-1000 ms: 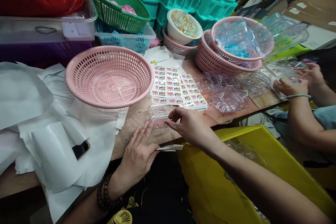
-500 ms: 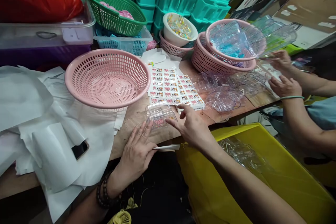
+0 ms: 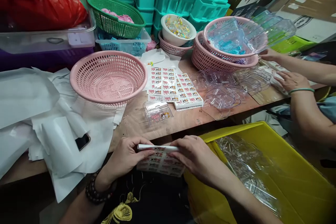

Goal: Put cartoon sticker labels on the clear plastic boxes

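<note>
Both of my hands grip one sticker sheet below the table's front edge, its upper edge rolled over. My left hand pinches the left end between thumb and fingers. At the right end, the thumb and fingers of my right hand are closed on the same sheet. A clear plastic box with a cat sticker on it lies on the table, touched by neither hand. Behind it are stacked sticker sheets with rows of red print and cats.
A pink basket stands at the left, beside white backing paper and a phone. Clear plastic shells lie at the right. A yellow bin stands below the edge. Another person's hands work at far right.
Both hands have left the clear box and come back toward my body. My right hand has taken hold of the sticker sheet, now spread between both hands. The box's sticker is uncovered.
</note>
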{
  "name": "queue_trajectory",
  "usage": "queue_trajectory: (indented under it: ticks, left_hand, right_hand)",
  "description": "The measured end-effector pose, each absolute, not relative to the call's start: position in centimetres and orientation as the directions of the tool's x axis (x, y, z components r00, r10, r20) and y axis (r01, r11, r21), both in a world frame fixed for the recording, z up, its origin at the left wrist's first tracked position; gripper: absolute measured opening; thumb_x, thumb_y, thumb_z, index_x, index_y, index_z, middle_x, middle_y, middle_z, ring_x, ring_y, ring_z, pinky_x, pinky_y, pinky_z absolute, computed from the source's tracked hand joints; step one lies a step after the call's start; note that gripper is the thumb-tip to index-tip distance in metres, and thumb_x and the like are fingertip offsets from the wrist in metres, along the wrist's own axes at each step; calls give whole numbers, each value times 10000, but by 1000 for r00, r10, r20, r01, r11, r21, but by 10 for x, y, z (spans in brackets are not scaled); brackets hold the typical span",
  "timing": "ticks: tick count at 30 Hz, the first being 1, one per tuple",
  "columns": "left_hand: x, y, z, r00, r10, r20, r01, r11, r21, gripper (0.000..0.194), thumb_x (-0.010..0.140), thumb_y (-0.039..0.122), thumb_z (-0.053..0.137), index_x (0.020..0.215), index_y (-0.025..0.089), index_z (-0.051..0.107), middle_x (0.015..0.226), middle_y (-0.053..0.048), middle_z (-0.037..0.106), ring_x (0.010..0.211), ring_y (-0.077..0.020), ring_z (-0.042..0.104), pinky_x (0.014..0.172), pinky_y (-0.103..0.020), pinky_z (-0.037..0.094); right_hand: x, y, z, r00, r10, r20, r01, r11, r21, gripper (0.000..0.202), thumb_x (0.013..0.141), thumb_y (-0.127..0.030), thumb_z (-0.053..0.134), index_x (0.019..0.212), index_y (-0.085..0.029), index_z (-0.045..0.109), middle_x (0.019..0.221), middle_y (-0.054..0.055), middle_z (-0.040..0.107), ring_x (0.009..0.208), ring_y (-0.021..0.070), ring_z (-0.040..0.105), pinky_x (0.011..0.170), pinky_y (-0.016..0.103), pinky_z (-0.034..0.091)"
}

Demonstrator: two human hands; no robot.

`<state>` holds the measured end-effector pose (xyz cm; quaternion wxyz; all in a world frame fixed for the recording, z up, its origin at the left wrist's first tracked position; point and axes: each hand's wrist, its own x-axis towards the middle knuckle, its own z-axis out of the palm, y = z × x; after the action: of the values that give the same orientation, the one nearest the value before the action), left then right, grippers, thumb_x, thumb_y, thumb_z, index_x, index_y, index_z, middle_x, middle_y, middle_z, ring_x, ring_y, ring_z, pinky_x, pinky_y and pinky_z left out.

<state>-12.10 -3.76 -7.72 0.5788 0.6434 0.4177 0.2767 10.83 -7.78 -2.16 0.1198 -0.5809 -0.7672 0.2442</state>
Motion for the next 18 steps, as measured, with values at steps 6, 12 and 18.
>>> queue_trajectory:
  ticks: [6, 12, 18]
  left_hand:
    - [-105, -42, -80, 551, 823, -138, 219, 18, 976, 259, 876, 379, 698, 837, 148, 808, 721, -43, 771, 635, -166, 675, 577, -228, 486]
    - [-97, -44, -86, 510, 836, -202, 52, 204, 978, 452, 781, 361, 806, 1180, 165, 723, 1054, -79, 783, 917, -215, 732, 815, -287, 578]
    - [-86, -44, -86, 543, 780, -311, -66, 409, 910, 408, 760, 455, 815, 1004, 130, 773, 931, -89, 793, 814, -202, 723, 778, -309, 576]
  right_hand:
    - [102, -86, -28, -255, 967, 4, 748, 200, -633, 59, 926, -249, 630, 900, -233, 680, 824, 12, 758, 798, 192, 691, 1077, 538, 357]
    - [104, -87, -34, -33, 994, -106, 572, -68, -817, 137, 902, -341, 633, 863, -224, 694, 775, 20, 741, 739, 192, 684, 766, 328, 539]
    - [112, -90, -53, -68, 947, 314, 713, 266, -649, 140, 923, -282, 614, 917, -251, 750, 1018, 74, 773, 880, 226, 718, 962, 479, 504]
